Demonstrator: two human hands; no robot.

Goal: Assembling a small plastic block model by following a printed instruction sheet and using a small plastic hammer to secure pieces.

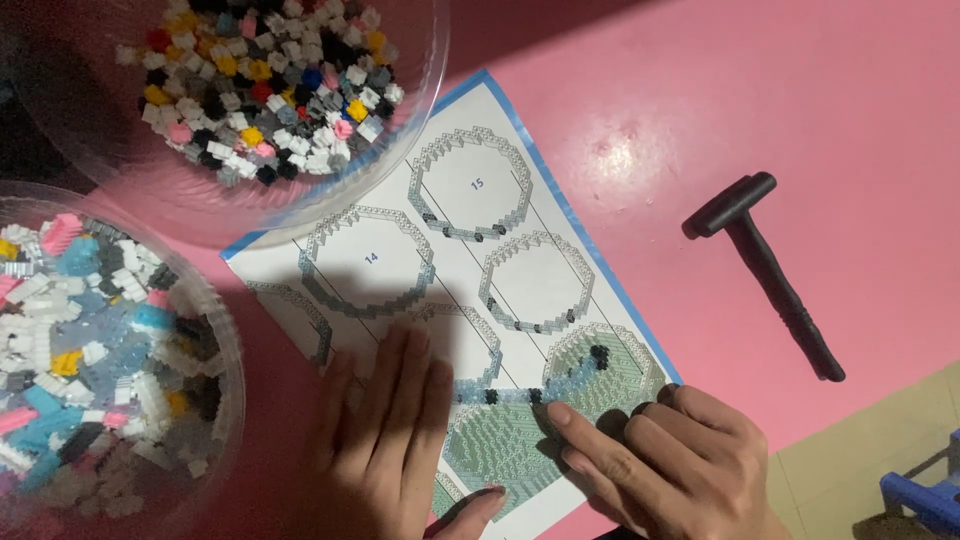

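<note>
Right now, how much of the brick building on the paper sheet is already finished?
Done: one short row of pale blue and black bricks lies joined on the instruction sheet. In hand: the right hand presses a fingertip on that row, while the left hand rests flat on the sheet. Left: nearly everything; both clear bowls are full of loose bricks, and the black hammer lies apart.

Two big clear bowls (215, 195) (215, 330) of little bricks block the pink table's (760, 90) left side. A black hammer (768, 268) lies near the right edge. Between hammer and paper sheet (500, 140), the table is bare.
</note>
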